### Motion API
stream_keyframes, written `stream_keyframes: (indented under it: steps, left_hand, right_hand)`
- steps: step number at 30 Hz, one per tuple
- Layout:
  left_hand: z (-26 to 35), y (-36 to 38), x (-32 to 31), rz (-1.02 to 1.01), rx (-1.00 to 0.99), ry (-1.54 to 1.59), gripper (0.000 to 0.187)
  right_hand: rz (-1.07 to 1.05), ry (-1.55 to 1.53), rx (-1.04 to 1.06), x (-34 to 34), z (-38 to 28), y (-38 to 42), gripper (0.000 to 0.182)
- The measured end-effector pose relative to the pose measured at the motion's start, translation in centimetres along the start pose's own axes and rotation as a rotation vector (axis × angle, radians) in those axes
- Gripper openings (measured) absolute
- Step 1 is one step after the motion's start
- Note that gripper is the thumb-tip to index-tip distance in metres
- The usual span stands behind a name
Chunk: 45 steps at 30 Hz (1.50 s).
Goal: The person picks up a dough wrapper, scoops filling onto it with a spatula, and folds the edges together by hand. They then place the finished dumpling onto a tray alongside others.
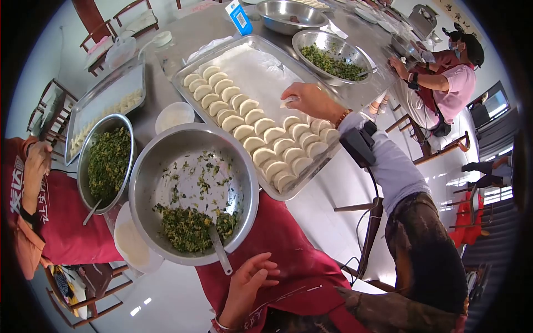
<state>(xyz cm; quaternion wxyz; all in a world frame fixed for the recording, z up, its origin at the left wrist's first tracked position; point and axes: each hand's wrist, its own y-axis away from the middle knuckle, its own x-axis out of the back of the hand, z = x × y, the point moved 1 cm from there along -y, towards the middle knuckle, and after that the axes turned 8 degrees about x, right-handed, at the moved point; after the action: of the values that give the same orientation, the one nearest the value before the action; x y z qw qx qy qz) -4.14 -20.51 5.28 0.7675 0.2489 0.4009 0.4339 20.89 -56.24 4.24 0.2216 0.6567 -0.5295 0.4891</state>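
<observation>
My right hand (311, 101) reaches over a metal tray (183, 95) and pinches a pale dumpling (289, 100) above the rows of dumplings (255, 116). Its fingers partly cover the piece. Close to my red apron, my left hand (249, 286) is empty, its fingers spread apart. Just above that hand is the handle of a metal spoon (220, 250), which rests in a large steel bowl (194, 133). Green and yellow chopped filling (189, 230) lies in the bowl's lower part.
Round wrappers (133, 244) lie left below the bowl. Another filling bowl (105, 166) and tray (105, 95) stand at the left beside a person in an apron. More bowls (333, 58) and a blue sign (239, 18) are at the back. Another person (444, 83) works at the right.
</observation>
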Motion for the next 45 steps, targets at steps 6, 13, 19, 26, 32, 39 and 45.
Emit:
stream_keyframes:
  steps: [6, 13, 19, 26, 32, 39, 45]
  left_hand:
    - [1.1, -0.8, 0.7, 0.008, 0.041, 0.043, 0.036]
    - [1.3, -1.4, 1.1, -0.007, 0.041, 0.068, 0.036]
    - [0.8, -1.4, 1.3, 0.002, 0.028, 0.067, 0.035]
    - [0.4, -1.1, 1.3, 0.024, 0.007, 0.063, 0.035]
    - [0.2, -0.7, 1.0, 0.038, -0.017, 0.057, 0.035]
    - [-0.7, 0.9, 3.5, 0.119, -0.08, 0.187, 0.035]
    - [-1.6, 4.3, 9.6, 0.411, -0.295, 0.299, 0.032]
  right_hand:
    - [-0.159, -0.157, 0.036, -2.5, 2.4, -1.7, 0.027]
    - [-0.19, -0.185, 0.028, -3.1, 2.2, -2.2, 0.027]
    - [-0.246, -0.175, 0.078, -3.1, 1.2, -2.5, 0.025]
    - [-0.193, -0.133, 0.059, -3.5, 1.4, -2.1, 0.026]
    - [-0.205, -0.105, 0.113, -3.7, 1.2, -2.3, 0.026]
    - [-0.093, -0.248, 0.177, -4.2, 2.7, -1.1, 0.031]
    - [0.102, -0.091, -0.124, -2.9, 1.3, 0.8, 0.029]
